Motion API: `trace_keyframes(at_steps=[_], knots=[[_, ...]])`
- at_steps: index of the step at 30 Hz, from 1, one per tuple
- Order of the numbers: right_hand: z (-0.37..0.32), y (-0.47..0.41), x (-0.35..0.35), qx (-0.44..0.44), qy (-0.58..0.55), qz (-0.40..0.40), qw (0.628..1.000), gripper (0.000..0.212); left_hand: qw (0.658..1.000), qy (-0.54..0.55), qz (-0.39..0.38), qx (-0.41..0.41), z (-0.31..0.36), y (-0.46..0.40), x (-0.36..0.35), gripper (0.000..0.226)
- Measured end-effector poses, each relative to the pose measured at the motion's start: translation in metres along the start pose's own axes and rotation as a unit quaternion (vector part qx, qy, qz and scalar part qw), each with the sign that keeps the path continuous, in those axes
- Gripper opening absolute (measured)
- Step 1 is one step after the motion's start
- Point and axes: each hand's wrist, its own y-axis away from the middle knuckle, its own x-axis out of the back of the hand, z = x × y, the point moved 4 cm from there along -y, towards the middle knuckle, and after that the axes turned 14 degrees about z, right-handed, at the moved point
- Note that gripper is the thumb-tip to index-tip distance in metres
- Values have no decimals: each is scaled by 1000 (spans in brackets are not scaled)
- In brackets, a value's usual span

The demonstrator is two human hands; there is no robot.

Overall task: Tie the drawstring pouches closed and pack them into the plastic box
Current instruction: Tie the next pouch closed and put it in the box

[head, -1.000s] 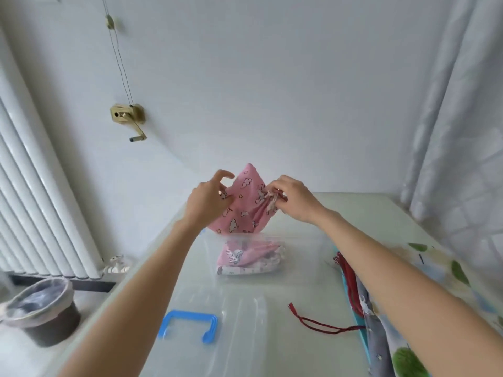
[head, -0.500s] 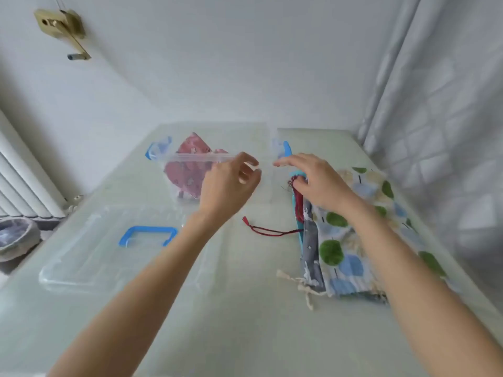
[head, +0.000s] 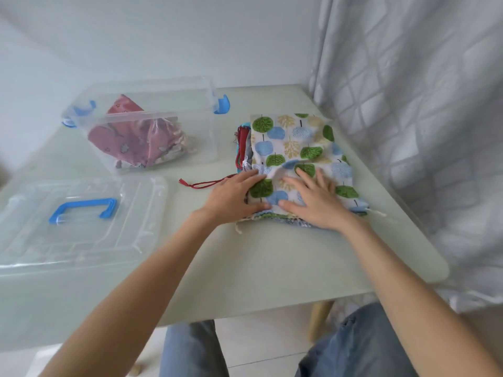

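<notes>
Fingers straight, both hands | left hand, right hand flat on pouch (tree print) | box: pink pouches.

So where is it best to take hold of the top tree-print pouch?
Probably at the near hem of the tree-print pouch, coming from the person's side. It lies flat on the stack, and its pale cord pokes out there, beside the right hand.

Lower pouches mostly hidden under tree-print pouch; count unclear.
</notes>
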Motion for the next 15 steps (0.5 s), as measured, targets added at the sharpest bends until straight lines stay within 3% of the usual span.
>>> trace_keyframes(at_steps=[5, 8, 11, 13, 15], knots=[[-21, -39, -10, 2, -20, 28, 999, 60, 984, 63, 157, 47, -35, -8, 8, 59], [-17, -45, 0, 5, -140, 113, 984, 45, 962, 85, 255, 40, -38, 2, 18, 33], [2, -27, 22, -5, -204, 243, 948, 28, 973, 114, 202, 22, -39, 10, 24, 25], [19, -8, 32, -24, -171, 312, 934, 31, 981, 118, 153, 8, -42, 15, 23, 31], [35, 10, 32, -55, -127, 323, 936, 38, 982, 123, 143, 5, -46, 17, 21, 32]])
